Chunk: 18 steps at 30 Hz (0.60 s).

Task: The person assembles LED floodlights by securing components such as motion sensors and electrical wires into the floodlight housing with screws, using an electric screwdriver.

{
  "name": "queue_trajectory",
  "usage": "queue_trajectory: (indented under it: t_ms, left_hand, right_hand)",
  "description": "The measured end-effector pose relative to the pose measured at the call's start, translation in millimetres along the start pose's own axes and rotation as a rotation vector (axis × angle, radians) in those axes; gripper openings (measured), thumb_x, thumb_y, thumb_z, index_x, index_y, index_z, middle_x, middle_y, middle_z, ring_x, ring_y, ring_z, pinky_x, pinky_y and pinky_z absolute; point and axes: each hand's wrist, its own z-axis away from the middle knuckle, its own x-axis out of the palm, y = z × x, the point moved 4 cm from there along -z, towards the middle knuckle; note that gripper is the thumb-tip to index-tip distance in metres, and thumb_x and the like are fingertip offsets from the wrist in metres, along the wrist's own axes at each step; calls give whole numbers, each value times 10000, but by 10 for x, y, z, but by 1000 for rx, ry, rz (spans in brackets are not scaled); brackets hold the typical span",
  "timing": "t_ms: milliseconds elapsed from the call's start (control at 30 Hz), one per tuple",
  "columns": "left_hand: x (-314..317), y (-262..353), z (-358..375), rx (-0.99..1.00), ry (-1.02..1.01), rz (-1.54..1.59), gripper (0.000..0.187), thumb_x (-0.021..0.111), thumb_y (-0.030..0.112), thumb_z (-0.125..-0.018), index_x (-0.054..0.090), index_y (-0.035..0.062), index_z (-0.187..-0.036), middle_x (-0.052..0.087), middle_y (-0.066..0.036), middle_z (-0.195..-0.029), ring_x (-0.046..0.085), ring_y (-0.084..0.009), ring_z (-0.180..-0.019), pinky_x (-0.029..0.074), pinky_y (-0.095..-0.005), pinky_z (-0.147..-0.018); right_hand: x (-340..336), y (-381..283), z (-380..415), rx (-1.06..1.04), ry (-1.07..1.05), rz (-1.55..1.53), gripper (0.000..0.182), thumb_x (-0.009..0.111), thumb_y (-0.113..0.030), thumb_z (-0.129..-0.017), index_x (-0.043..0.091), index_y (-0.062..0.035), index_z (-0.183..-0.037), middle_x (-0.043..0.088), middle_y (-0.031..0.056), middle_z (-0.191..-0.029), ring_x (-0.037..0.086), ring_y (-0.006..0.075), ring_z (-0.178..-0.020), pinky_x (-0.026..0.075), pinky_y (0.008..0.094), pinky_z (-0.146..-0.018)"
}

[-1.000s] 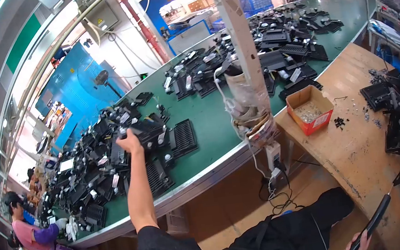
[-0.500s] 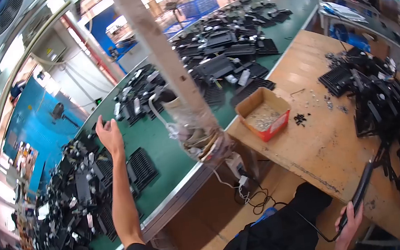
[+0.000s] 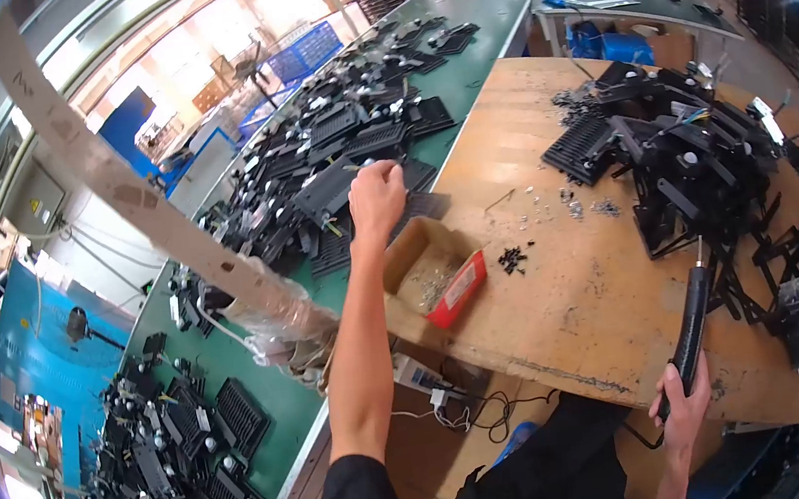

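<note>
My left hand (image 3: 377,197) is stretched out over the near edge of the green conveyor (image 3: 285,411), fingers curled above a black finned part (image 3: 331,186) in a heap of similar parts. Whether it grips the part is hidden by the back of the hand. My right hand (image 3: 683,409) is low at the front of the wooden table (image 3: 579,312), closed around the handle of a black electric screwdriver (image 3: 694,324) whose tip points up at a pile of black parts (image 3: 699,149).
A small cardboard box of screws (image 3: 434,280) with a red side sits by my left forearm, loose black screws (image 3: 512,257) beside it. A tape-wrapped pole (image 3: 142,213) slants across the left. More black parts (image 3: 185,459) lie lower on the conveyor. A power strip (image 3: 422,378) hangs under the table.
My left hand has swung from the parts at the left of the conveyor to the heap beside the cardboard box. The view has turned right; the right hand still holds the screwdriver.
</note>
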Motion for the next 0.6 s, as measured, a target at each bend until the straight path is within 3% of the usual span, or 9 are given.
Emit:
queue_trajectory:
  t_ms: [67, 100, 133, 167, 333, 367, 433, 533, 600]
  left_hand:
    - [645, -674, -498, -137, -261, -244, 406, 669, 395, -860, 807, 58, -1039, 765, -241, -1010, 738, -419, -1011, 567, -474, -929]
    - [791, -775, -545, -260, -442, -341, 468, 676, 430, -902, 775, 40, -1142, 728, -271, -1215, 681, -451, -1184, 544, -502, -1014]
    - [851, -794, -514, -353, -497, -495, 595, 688, 501, -912, 720, 33, -1278, 684, -228, -1361, 652, -399, -1275, 524, -489, -1062]
    - [863, -821, -478, -344, -534, -542, 700, 682, 575, -916, 675, 31, -1357, 659, -205, -1414, 640, -377, -1305, 513, -480, -1084]
    - [1249, -1417, -516, -238, -565, -536, 718, 576, 619, -991, 673, 7, -1354, 663, -244, -1383, 614, -408, -1321, 491, -471, -1097]
    - [1310, -1571, -556, -237, -567, -534, 718, 576, 619, -991, 673, 7, -1354, 663, -244, -1383, 614, -408, -1321, 491, -471, -1097]
    - [1416, -1764, -609, -250, -609, -377, 711, 553, 619, -1010, 701, -4, -1318, 663, -258, -1372, 618, -421, -1298, 471, -471, -1106]
    - [1483, -1870, -673, -249, -668, -408, 728, 578, 623, -992, 639, 32, -1412, 645, -238, -1409, 617, -404, -1310, 471, -459, -1109]
    - [1422, -1817, -663, -242, -686, -395, 674, 617, 564, -972, 658, 17, -1363, 660, -245, -1379, 629, -405, -1288, 482, -456, -1091]
  right_hand:
    - [14, -62, -20, 29, -44, -24, 473, 622, -231, -1034, 486, -32, -1441, 553, 28, -757, 522, 87, -454, 352, 223, -363]
    - [-30, -1, -37, 44, -57, -39, 514, 622, -211, -1024, 467, -27, -1478, 562, 32, -757, 528, 88, -457, 356, 221, -363]
    - [-60, -19, -32, 47, -31, -41, 514, 622, -211, -1024, 467, -27, -1478, 562, 32, -757, 528, 88, -457, 356, 221, -363]
    - [-35, -62, -26, 54, -22, -69, 486, 624, -176, -1015, 476, -13, -1448, 565, 31, -758, 528, 86, -456, 373, 224, -371]
    - [-46, -49, -55, 100, -46, -132, 468, 641, -108, -995, 486, 25, -1416, 572, 31, -766, 530, 77, -475, 438, 227, -415]
    - [-66, 44, -69, 72, -69, -95, 603, 625, -157, -1012, 405, -10, -1554, 576, 42, -760, 533, 83, -465, 400, 219, -376]
    - [-42, 67, -96, 44, -67, -96, 605, 625, -159, -1013, 403, -9, -1555, 578, 45, -764, 531, 84, -463, 401, 218, -378]
    - [-40, 51, -82, 16, -61, -94, 607, 625, -162, -1014, 401, -6, -1556, 580, 48, -772, 527, 85, -461, 404, 216, -383]
    - [-37, 42, -72, 18, -58, -89, 607, 625, -162, -1015, 401, -6, -1557, 581, 49, -775, 525, 84, -460, 406, 215, -385]
